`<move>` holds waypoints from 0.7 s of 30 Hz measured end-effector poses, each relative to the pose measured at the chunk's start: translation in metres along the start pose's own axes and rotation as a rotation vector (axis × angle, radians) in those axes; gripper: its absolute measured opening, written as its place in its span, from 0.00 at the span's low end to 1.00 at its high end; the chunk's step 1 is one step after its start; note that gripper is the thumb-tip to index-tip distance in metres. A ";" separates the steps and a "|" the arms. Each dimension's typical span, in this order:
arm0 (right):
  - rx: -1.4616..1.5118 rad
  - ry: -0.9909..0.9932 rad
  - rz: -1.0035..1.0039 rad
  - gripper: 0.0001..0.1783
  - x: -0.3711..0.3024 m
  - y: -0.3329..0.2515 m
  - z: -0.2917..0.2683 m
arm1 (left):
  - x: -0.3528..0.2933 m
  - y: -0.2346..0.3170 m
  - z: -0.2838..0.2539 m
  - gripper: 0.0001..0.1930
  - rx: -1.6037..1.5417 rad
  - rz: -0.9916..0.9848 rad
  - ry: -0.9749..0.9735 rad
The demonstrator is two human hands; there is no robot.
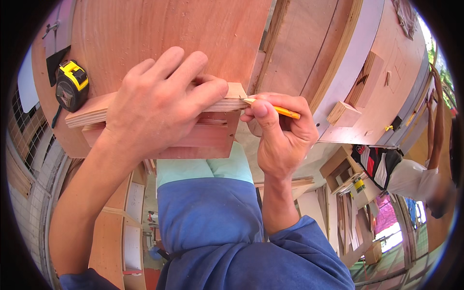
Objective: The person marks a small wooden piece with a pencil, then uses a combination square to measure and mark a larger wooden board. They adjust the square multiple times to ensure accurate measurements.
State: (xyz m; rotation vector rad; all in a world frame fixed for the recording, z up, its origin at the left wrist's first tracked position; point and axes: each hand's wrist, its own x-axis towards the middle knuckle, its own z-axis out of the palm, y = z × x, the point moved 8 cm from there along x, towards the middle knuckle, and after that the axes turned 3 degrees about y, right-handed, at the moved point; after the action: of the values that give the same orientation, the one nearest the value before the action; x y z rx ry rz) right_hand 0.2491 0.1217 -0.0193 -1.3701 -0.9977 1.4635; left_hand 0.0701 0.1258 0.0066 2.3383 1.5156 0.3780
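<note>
A strip of plywood (pixel 89 110) with a layered edge lies along the near side of the wooden work surface. My left hand (pixel 162 94) is laid over it, fingers bent and pressed down on the strip. A yellow pencil (pixel 286 112) is pinched in my right hand (pixel 285 130), its sharpened tip at the strip's right end. Below the strip shows a reddish wooden piece (pixel 203 140), partly covered by my left wrist. To the left of the strip sits a black and yellow tape measure (pixel 72 86).
At the far left stands a metal clamp (pixel 50 29). Wood blocks (pixel 344 113) rest on another panel (pixel 386 96) at the right. Beyond it, another person (pixel 420 179) in a white shirt reaches out. Shelves and boards (pixel 345 217) stand below right.
</note>
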 end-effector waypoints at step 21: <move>-0.087 -0.020 -0.043 0.06 -0.002 -0.004 0.005 | -0.001 0.000 0.001 0.16 -0.006 0.000 -0.019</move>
State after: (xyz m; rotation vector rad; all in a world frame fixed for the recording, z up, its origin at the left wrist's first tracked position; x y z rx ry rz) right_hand 0.2440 0.1208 -0.0145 -1.3891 -1.1081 1.4184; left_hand 0.0701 0.1250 0.0055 2.3308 1.5029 0.3586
